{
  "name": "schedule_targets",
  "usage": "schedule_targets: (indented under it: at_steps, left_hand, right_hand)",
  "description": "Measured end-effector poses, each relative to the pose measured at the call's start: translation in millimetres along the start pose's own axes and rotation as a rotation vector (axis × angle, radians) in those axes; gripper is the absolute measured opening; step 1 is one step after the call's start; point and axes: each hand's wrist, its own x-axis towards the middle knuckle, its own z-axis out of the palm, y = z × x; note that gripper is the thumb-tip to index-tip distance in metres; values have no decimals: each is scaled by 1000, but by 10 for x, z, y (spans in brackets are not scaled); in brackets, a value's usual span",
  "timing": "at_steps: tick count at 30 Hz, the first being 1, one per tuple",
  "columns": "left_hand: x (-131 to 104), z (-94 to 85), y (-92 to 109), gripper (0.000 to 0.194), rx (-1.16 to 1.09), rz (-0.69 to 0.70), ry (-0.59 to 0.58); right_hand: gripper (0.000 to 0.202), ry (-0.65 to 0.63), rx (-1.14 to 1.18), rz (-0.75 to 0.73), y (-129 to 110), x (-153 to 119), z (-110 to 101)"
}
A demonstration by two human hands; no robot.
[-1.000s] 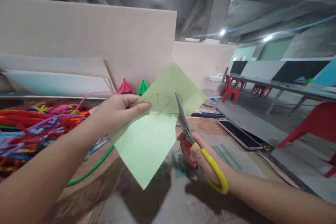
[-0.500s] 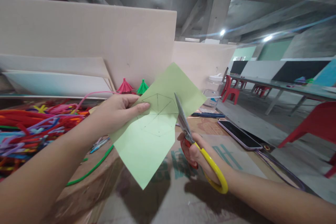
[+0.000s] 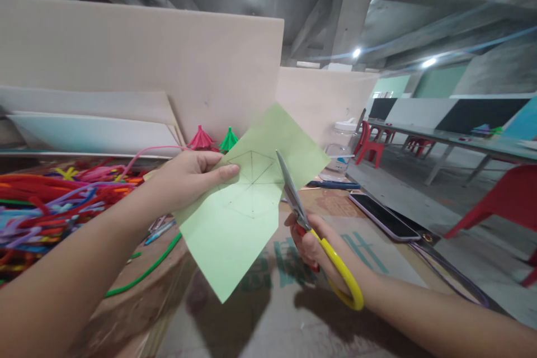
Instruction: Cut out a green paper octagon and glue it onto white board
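Pinched between the thumb and fingers of my left hand [image 3: 197, 176] is a light green paper [image 3: 235, 246] with a hexagon and crossing lines drawn on it in pencil. My right hand [image 3: 312, 240] is closed round the scissors [image 3: 342, 271], which have one yellow and one red handle. Their blades point up and lie at the paper's right part, by the right corner of the drawn hexagon. A cut edge shows on the paper just below the blades. The paper is held up above the table.
Colourful pipe cleaners [image 3: 62, 201] lie in a heap at the left. Pink [image 3: 200, 139] and green [image 3: 229, 140] small umbrella shapes stand behind the paper. At the right are a clear jar [image 3: 340, 145], a phone [image 3: 384, 216] and red chairs [image 3: 499, 201].
The paper's lower corner has swung slightly left. The scissors' blade tip has shifted a little left over the paper, and the blades look closer together.
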Motion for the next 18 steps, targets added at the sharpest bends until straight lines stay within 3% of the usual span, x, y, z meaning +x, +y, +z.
schedule_targets:
  at_steps: [18]
  left_hand:
    - [3, -34, -47, 40, -16, 15, -27]
  right_hand:
    - [64, 33, -10, 23, 5, 15, 2]
